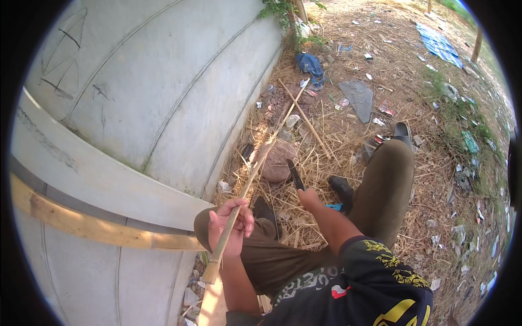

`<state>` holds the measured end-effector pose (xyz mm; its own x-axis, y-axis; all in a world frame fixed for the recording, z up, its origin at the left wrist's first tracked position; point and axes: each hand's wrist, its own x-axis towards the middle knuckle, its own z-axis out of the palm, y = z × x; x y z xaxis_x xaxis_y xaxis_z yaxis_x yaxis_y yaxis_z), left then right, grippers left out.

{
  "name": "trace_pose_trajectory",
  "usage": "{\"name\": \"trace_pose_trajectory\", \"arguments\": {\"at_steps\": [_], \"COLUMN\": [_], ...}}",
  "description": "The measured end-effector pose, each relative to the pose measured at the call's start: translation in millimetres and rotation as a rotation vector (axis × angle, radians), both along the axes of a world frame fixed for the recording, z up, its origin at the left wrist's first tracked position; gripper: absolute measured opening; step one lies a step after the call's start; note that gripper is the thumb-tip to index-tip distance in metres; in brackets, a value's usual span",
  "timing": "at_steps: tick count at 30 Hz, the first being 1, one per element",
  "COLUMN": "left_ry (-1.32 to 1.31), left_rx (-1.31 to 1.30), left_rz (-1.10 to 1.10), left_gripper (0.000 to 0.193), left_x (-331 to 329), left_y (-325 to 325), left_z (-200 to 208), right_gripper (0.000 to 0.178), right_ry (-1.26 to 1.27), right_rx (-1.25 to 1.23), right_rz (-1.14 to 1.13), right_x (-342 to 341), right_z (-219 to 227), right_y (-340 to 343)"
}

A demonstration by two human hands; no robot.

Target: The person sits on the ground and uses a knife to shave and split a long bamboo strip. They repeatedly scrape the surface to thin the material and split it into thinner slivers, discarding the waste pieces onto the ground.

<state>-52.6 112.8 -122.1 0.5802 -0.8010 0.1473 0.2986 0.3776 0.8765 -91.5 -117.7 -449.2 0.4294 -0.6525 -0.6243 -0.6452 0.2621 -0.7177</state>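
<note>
A long, thin bamboo pole (251, 176) slants from beside my left forearm up toward the far ground. My left hand (234, 225) has its fingers curled round the near part of it, palm turned up. Over the straw, my right hand (309, 199) grips a dark-bladed knife (295, 175), its blade pointing away and to the left. The knife's handle is mostly hidden in my fist. A reddish-brown stone block (279, 165) lies between the pole and the knife, with the pole passing over its left side.
A grey concrete wall (163, 98) rises at the left, with a bamboo rail (103, 223) along it. Another bamboo stick (312, 126) lies across the straw. Blue cloth (310, 66), a grey sheet piece (358, 99), a sandal (402, 133) and scattered litter lie beyond.
</note>
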Motion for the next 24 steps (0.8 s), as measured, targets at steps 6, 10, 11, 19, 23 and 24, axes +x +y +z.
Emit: {"name": "trace_pose_trajectory", "arguments": {"at_steps": [6, 10, 11, 19, 23, 24], "left_ry": [-0.355, -0.890, -1.084, -1.083, -0.849, -0.832], "left_rx": [-0.076, 0.465, 0.552, -0.355, -0.345, -0.344], "left_rz": [-0.010, 0.302, 0.415, 0.680, 0.528, 0.540], "left_gripper": [0.060, 0.045, 0.040, 0.034, 0.039, 0.042], "left_x": [28, 49, 53, 83, 78, 77], "left_y": [-63, -89, -92, -131, -128, -130], "left_z": [79, 109, 111, 91, 82, 82], "right_gripper": [0.042, 0.031, 0.029, 0.027, 0.028, 0.028], "right_ry": [-0.122, -0.357, -0.438, -0.648, -0.468, -0.421], "right_rx": [0.100, -0.387, -0.432, -0.566, -0.492, -0.503], "right_rz": [-0.597, -0.505, -0.453, -0.290, -0.089, -0.047], "right_x": [33, 30, 29, 45, 49, 50], "right_z": [52, 98, 114, 127, 131, 131], "right_y": [-5, 12, 15, 14, 20, 19]}}
